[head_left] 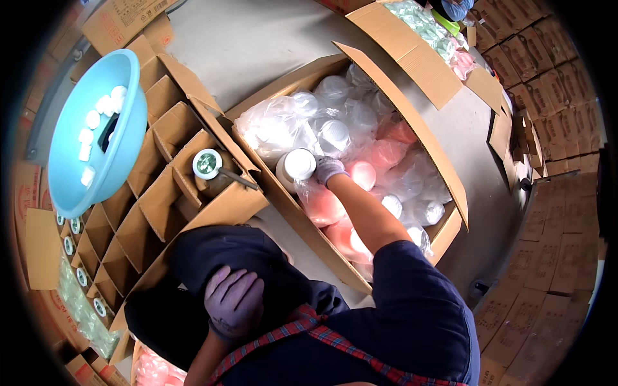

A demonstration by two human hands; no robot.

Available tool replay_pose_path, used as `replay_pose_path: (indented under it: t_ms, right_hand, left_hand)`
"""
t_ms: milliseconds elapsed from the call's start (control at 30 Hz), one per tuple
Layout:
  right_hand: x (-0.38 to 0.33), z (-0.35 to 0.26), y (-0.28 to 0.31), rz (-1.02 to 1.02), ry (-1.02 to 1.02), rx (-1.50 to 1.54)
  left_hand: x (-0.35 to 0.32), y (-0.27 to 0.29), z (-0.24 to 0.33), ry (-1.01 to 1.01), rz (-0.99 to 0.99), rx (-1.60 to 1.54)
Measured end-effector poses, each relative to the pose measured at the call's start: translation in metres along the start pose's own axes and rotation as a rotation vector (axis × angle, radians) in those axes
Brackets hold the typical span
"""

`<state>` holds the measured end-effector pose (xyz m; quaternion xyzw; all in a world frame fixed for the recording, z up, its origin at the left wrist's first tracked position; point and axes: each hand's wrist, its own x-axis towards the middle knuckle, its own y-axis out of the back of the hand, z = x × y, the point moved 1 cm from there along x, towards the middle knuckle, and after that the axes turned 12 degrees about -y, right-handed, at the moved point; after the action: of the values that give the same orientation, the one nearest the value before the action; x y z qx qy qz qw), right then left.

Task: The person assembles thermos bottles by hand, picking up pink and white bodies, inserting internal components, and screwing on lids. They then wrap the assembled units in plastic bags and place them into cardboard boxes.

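Nearest, the gloved left hand curls in front of dark cloth, palm hidden, its grip impossible to tell. Beyond, in the open carton, the gloved right hand is beside a white container, its grasp unclear. Picking seems in hand; the next move calls for clearing the plastic bags.

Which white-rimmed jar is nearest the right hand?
The jar by the dark rod, right of the blue basin; the other jars sit farther from the right hand.
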<state>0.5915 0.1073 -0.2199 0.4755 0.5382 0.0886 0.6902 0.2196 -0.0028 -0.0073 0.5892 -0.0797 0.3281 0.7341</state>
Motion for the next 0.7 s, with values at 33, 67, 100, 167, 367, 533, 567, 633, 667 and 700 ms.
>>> replay_pose_path:
  t_ms: [33,67,100,167,367,533,567,633,667,700]
  right_hand:
    - [0.008,-0.005,0.002,-0.058,0.0,0.08]
    - [0.024,0.001,-0.012,0.042,-0.021,0.117]
    - [0.048,0.007,-0.035,0.142,-0.039,0.154]
    - [0.085,0.053,-0.063,0.295,0.048,0.241]
    - [-0.078,0.022,0.054,-0.097,0.255,0.576]
    - [-0.273,0.039,0.117,0.188,0.405,0.774]
    - [-0.309,0.02,0.124,0.289,0.46,0.711]
    - [-0.359,-0.01,0.118,0.431,0.699,0.758]
    - [-0.375,-0.025,0.108,0.453,0.781,0.705]
    - [-0.384,-0.039,0.096,0.484,0.856,0.655]
  left_hand:
    - [-0.004,0.0,0.002,0.002,0.022,0.028]
    - [-0.007,0.0,0.005,0.006,0.059,0.041]
    - [-0.007,0.003,0.005,-0.005,0.072,0.054]
    - [-0.006,0.0,-0.003,-0.063,0.136,0.003]
    - [-0.065,0.061,0.016,0.151,0.314,-0.02]
    - [-0.089,0.078,0.015,0.464,0.531,-0.291]
    - [-0.089,0.078,0.01,0.448,0.564,-0.325]
    - [-0.084,0.073,0.0,0.487,0.57,-0.642]
    - [-0.076,0.072,-0.006,0.544,0.609,-0.802]
    - [-0.069,0.074,-0.012,0.599,0.65,-0.854]
